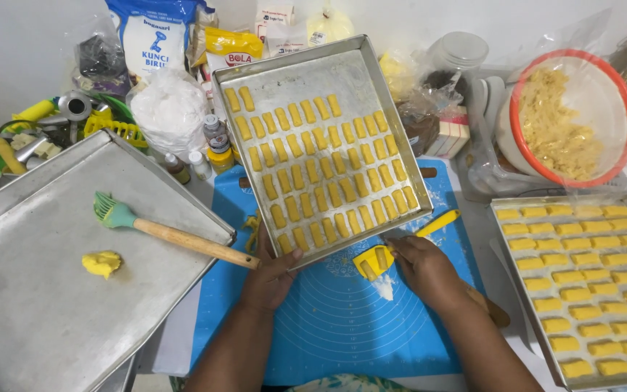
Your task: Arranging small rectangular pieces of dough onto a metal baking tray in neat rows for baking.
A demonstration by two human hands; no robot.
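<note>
My left hand [270,279] grips the tray [371,69] w/ thumb over its near rim, tilting it toward me. Right hand [426,268] pinches yellow scraper [375,260] carrying a dough stick, blade at tray edge over blue mat [342,319].

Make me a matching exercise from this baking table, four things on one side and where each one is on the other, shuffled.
Things:
1. pastry brush
2. yellow scraper
3. middle tray of dough pieces
4. bowl with orange rim

Places:
A. top right, behind the full tray
B. lying on the nearly bare tray
C. tilted up, gripped at its near edge by the left hand
D. under the right hand, on the blue mat

Pairs: 1-B, 2-D, 3-C, 4-A
</note>
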